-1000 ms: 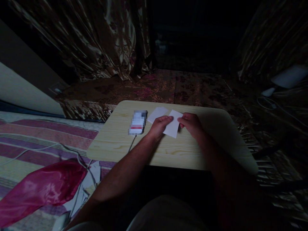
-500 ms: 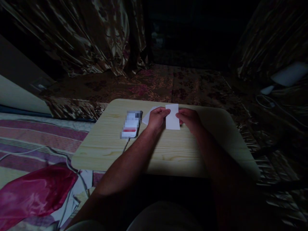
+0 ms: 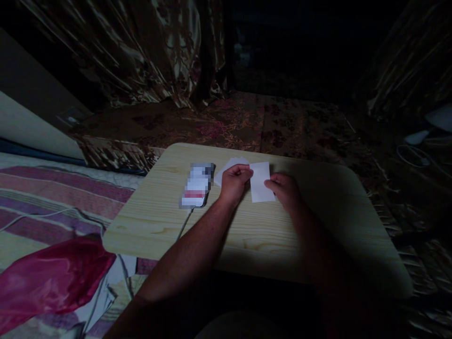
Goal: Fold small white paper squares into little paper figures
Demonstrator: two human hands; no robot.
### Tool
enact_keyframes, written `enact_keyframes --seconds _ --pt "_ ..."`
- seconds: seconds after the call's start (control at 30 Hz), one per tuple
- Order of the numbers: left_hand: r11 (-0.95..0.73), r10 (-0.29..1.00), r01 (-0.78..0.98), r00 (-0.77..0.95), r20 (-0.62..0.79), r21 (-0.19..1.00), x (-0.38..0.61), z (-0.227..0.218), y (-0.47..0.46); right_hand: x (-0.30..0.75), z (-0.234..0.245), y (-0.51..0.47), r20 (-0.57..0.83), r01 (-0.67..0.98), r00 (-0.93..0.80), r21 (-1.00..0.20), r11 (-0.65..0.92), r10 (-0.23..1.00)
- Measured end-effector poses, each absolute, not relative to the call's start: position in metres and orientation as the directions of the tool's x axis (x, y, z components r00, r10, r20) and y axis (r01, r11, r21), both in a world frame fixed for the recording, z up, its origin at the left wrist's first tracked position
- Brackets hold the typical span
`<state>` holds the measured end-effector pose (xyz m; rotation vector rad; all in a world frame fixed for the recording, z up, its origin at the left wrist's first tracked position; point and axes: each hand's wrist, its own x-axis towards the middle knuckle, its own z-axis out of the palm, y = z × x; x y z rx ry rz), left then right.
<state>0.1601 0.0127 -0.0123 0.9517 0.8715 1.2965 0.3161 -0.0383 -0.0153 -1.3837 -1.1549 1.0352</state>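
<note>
White rectangular sheet of paper (image 3: 262, 181), pinched near its upper left edge between thumb and fingers of the left hand (image 3: 236, 181) and at its right edge by the right hand (image 3: 284, 189). Held over a pale wood-grain table (image 3: 261, 230), closer to the far edge than the near, roughly midway between the sides. Behind the left hand, partly hidden: overlapping white sheets (image 3: 224, 170). Toward the table's left edge: dark-edged rectangular phone (image 3: 197, 184), screen pixelated, thin cable (image 3: 184, 225) leading toward the near edge. Beyond the near left corner: shiny magenta fabric (image 3: 60, 278).
</note>
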Motion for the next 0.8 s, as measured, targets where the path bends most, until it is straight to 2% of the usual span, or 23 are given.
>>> enact_keyframes --seconds 0.13,0.27,0.4,0.57,0.8 --pt "-0.019 0.992 -0.344 0.108 0.060 0.939 0.161 -0.016 0.013 0.316 -0.016 -0.040 0.031 0.066 0.252 -0.998 0.014 0.967" --pt "-0.050 0.979 -0.285 0.174 0.103 0.957 0.163 -0.019 0.011 0.320 -0.015 -0.042 0.078 0.176 0.326 -0.984 0.021 0.942" --pt "-0.100 0.964 -0.249 0.216 0.156 0.963 0.165 -0.022 0.010 0.323 -0.015 -0.045 0.105 0.254 0.322 -0.967 0.021 0.941" --pt "-0.115 0.958 -0.237 0.230 0.171 0.965 0.166 -0.027 0.010 0.325 -0.021 -0.047 0.202 0.328 0.323 -0.940 0.090 0.925" --pt "-0.135 0.952 -0.258 0.233 0.198 0.957 0.171 -0.030 0.015 0.322 -0.021 -0.046 0.183 0.139 0.317 -0.979 0.146 0.931"
